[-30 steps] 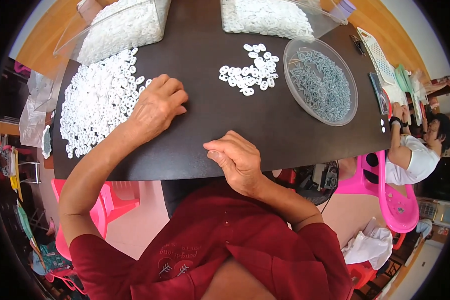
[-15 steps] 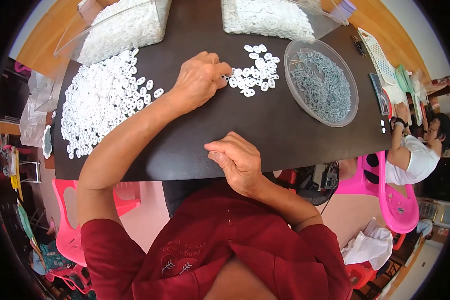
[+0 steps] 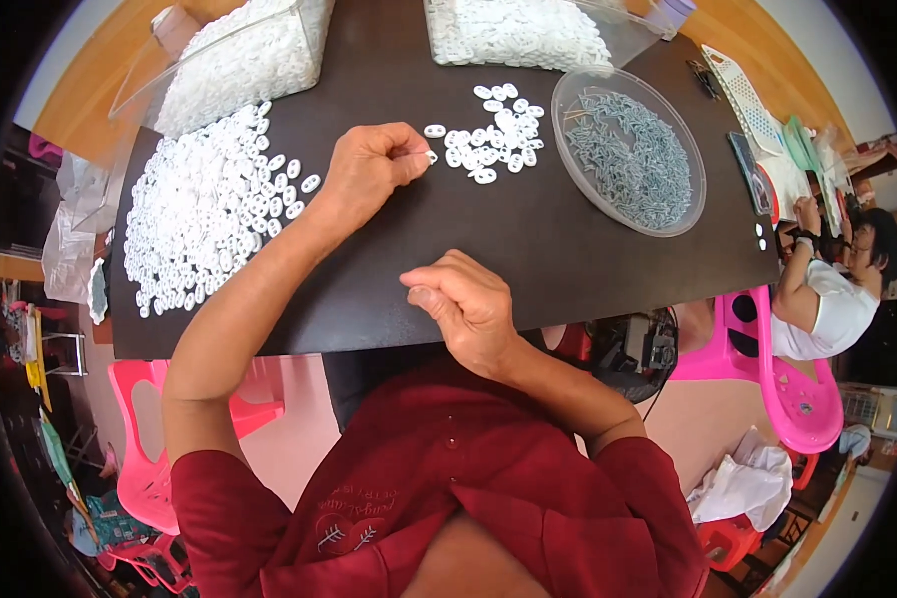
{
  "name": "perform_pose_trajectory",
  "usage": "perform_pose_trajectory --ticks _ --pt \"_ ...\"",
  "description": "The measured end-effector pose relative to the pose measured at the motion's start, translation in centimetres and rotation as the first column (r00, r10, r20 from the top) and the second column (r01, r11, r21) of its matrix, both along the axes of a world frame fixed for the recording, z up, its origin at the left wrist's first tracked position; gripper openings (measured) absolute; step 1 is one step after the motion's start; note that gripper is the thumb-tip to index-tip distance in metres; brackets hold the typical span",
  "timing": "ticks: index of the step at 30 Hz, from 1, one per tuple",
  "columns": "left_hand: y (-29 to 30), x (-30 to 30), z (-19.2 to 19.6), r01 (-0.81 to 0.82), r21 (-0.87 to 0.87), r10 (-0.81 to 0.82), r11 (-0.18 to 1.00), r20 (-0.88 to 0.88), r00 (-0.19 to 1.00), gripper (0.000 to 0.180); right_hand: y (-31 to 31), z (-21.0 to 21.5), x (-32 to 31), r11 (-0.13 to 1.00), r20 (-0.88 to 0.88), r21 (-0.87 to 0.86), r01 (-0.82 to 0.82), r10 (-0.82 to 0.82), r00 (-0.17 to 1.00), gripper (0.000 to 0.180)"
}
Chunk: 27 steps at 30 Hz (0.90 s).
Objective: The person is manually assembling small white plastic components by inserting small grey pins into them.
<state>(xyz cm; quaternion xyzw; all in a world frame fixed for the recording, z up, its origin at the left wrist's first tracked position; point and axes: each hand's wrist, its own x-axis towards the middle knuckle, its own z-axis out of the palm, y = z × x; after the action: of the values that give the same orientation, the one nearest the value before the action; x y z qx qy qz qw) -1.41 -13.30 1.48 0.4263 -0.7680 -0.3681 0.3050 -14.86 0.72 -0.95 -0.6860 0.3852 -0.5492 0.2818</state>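
Observation:
My left hand [image 3: 377,167] is above the dark table, its thumb and fingertips closed on a small white oval piece [image 3: 432,156]. Just to its right lies a small group of white oval two-hole pieces [image 3: 498,138], one of them set apart from the others near my fingertips. A much larger heap of the same pieces [image 3: 194,214] spreads out under and beyond my left forearm. My right hand [image 3: 468,304] hovers close to the table's front edge, curled with thumb against forefinger; whatever it may hold is hidden.
A round clear tub of grey screws [image 3: 628,159] stands to the right. Two clear bins [image 3: 304,40] of white pieces sit at the back. A phone [image 3: 750,171] and a perforated white tray [image 3: 743,95] lie far right, where another person [image 3: 822,289] sits beside a pink chair [image 3: 802,399].
My left hand has drawn back from the small group, moving left and slightly nearer, with a white oval piece pinched in it. My right hand keeps its curled pose. The view has shifted slightly.

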Motion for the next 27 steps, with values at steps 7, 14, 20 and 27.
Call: perform_pose_trajectory --ticks 7,14,20,27 --pt "6.2 1.1 3.2 0.038 0.54 0.21 0.841 -0.391 0.896 0.017 -0.5 3.2 -1.2 0.88 0.286 0.471 0.063 -0.22 0.933 0.013" --pt "10.8 0.3 2.9 0.021 0.499 0.275 0.866 -0.511 0.814 0.017 -0.8 3.7 -1.2 0.97 0.154 0.181 0.16 -0.189 0.97 0.011" --pt "12.3 0.1 2.2 -0.01 0.435 0.273 0.9 -0.547 0.792 0.015 -0.3 3.5 -0.7 0.968 0.216 0.232 0.1 -0.151 0.965 0.007" --pt "12.7 -0.4 0.6 -0.031 0.45 0.302 0.893 -0.545 0.782 0.013 -1.4 4.1 -4.5 0.964 -0.246 -0.008 0.267 -0.261 0.934 0.009"
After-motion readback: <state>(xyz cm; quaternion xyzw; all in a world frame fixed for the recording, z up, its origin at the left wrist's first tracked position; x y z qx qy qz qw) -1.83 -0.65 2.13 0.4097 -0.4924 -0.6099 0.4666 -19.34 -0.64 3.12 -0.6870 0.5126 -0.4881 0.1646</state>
